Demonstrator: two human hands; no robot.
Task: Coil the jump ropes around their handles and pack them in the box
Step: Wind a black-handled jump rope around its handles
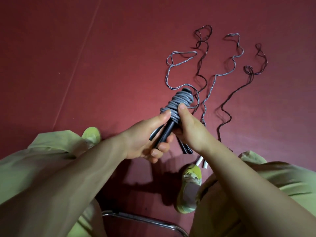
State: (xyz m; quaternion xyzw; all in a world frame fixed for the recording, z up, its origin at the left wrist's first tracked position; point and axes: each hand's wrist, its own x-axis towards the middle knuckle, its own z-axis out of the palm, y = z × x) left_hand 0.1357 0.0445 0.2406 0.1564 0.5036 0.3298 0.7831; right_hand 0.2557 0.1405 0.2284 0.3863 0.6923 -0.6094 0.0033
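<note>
Above the dark red floor (85, 65) | left hand (145, 139) is gripping two black tube handles (166, 132) | right hand (189, 129) is pinching the grey plastic rope coil (177, 103) wound round them | loose grey and dark ropes (222, 72) are lying beyond, on the floor.

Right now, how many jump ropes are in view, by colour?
Grey: 2, the part-coiled grey rope and the loose grey rope on the floor.
Dark: 2, both dark ropes loose on the floor.
Total: 4.
</note>
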